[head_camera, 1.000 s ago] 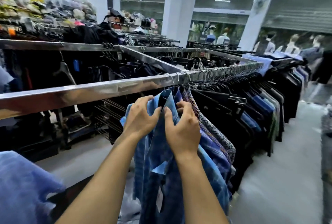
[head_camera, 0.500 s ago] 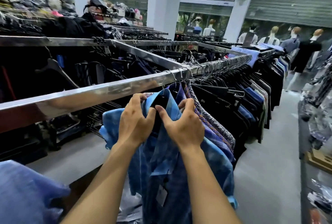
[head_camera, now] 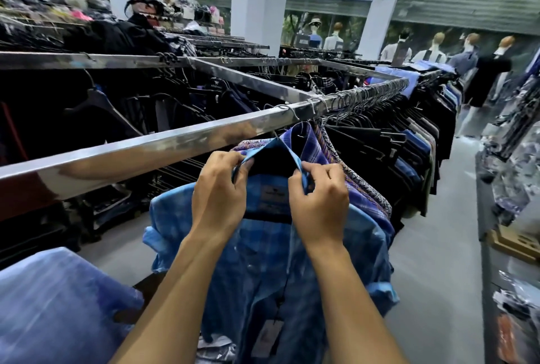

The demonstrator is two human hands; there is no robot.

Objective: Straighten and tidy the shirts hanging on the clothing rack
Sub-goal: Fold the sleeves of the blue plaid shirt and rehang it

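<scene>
A light blue plaid shirt (head_camera: 263, 258) hangs from the shiny metal rail (head_camera: 163, 144) right in front of me. My left hand (head_camera: 217, 197) pinches the left side of its collar. My right hand (head_camera: 320, 203) pinches the right side, and the collar is spread apart between them, showing the inner label. A price tag dangles low on the shirt front. Just behind it hang a purple plaid shirt (head_camera: 359, 191) and patterned shirts. Further along the rail is a long row of dark shirts (head_camera: 409, 141) on black hangers.
Another blue garment (head_camera: 58, 305) fills the lower left corner. More racks of dark clothes stand to the left and behind. A grey floor aisle (head_camera: 438, 247) runs along the right, edged by packaged goods. Mannequins (head_camera: 432, 48) stand at the far end.
Both hands have pulled apart, spreading the blue shirt's collar wider so the label shows. The shirt front now faces me more squarely.
</scene>
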